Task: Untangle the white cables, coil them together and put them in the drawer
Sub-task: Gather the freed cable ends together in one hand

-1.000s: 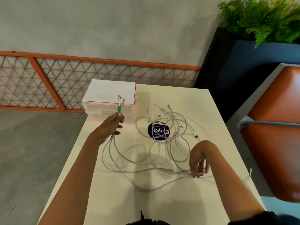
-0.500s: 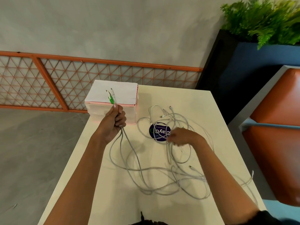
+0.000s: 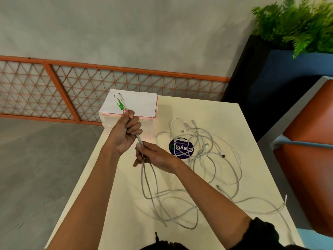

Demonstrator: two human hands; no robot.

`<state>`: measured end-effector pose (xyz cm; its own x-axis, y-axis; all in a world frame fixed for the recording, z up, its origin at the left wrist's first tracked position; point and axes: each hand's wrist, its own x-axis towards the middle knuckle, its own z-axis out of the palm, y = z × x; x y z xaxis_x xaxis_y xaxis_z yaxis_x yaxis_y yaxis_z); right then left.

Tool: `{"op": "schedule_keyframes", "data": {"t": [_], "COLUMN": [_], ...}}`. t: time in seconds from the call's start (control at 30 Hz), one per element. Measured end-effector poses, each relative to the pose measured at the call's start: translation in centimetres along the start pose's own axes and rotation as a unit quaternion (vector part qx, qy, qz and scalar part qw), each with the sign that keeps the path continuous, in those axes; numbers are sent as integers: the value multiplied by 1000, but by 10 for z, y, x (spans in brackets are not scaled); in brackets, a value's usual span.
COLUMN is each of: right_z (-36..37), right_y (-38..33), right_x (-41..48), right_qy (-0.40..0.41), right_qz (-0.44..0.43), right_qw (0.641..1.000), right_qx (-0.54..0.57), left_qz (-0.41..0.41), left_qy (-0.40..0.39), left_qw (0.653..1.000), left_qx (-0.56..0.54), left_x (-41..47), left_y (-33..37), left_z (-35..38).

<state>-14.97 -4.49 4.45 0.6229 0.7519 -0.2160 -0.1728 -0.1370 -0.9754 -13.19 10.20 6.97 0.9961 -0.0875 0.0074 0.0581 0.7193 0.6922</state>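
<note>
The job is barely begun. The left hand (image 3: 124, 132) is raised over the far left corner of the worktop (image 3: 207, 112), its fingers (image 3: 133, 126) clamped round a few cable ends, whose plugs (image 3: 120, 102), one tagged green, stick up out of the fist. The right hand (image 3: 156, 156) sits just below it, curled round the same strands where they hang down. So some ends are gathered, and that is about all. Most of the cables (image 3: 201, 150) lie in loose crossed loops from the middle of the worktop to its right edge, partly over a purple sticker (image 3: 181, 148). Sorting them, coiling them and stowing them are all yet to do.

The drawer box (image 3: 138, 105) stands at the far left corner, right behind the left hand, which covers much of its front; I cannot tell whether any drawer is open. The crossings make it hard to count the cables. One strand goes over the right edge, and the near edge is cut off from view.
</note>
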Motion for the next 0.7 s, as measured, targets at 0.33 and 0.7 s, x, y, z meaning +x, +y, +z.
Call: {"op": "schedule_keyframes", "data": {"t": [0.33, 0.7], "right_z": [8, -15], "right_y": [5, 40], "right_x": [-19, -58], "right_qy": [1, -99], "right_qz": [41, 151], "right_qw": [999, 980], "right_qx": [-26, -80], "left_qz": [25, 78], "left_qy": [102, 220], "left_qw": [994, 972], "left_qx": [14, -4], "left_x": [8, 15], "left_y": [4, 17], "left_z": [-16, -42]}}
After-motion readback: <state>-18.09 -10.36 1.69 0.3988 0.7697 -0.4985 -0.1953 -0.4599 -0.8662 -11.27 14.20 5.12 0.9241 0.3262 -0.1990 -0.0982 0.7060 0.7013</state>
